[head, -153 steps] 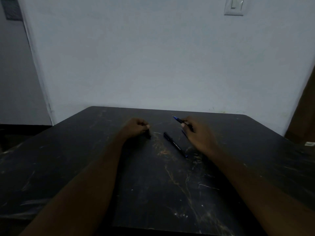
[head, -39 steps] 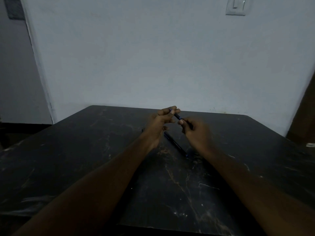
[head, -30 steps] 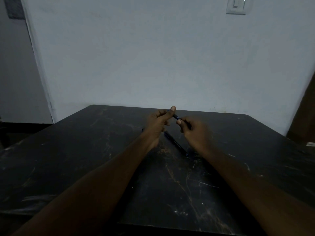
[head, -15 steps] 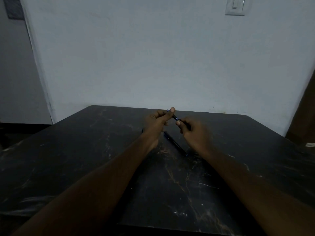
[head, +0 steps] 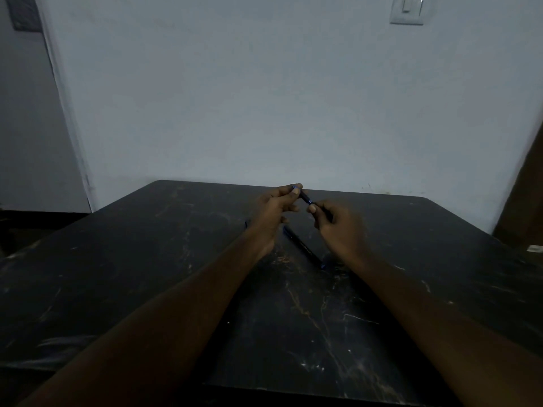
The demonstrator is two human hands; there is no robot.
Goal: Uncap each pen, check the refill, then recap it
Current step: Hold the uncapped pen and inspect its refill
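Note:
Both hands hold one dark blue pen raised above the black table. My left hand pinches the pen's far end with its fingertips. My right hand grips the near part of the barrel, which is mostly hidden in the fingers. Whether the cap sits fully on is too dim to tell. A second dark pen lies on the table below and between my hands, angled toward the near right. A small dark tip shows at my left wrist; most of it is hidden.
The table is black with pale scratches and reaches the white wall at its far edge. A light switch is high on the wall. A brown panel stands at the right.
About five seconds ago my left hand rested curled on the table while the right held the pen alone. It rose to pinch the pen's far end. In the last second both hands barely moved.

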